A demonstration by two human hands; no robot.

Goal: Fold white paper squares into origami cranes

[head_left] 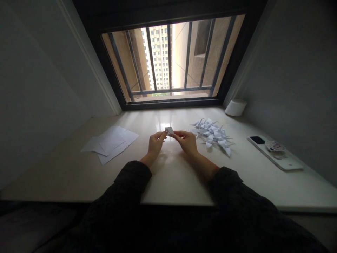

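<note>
A small folded piece of white paper (169,130) is held up between both hands, above the middle of the pale sill. My left hand (156,142) pinches its left side between thumb and fingers. On the other side my right hand (187,141) grips the paper's right edge the same way. Fingers cover part of the paper, so its exact folds are hard to make out. To the right of my right hand lies a heap of folded paper cranes (212,133). Loose sheets of white paper (112,140) lie overlapping to the left of my left hand.
A white phone (276,154) with a round grip on its back lies at the right. A white rounded object (235,107) stands in the back right corner. Behind the sill (173,182) is a barred window (171,63); walls close in both sides.
</note>
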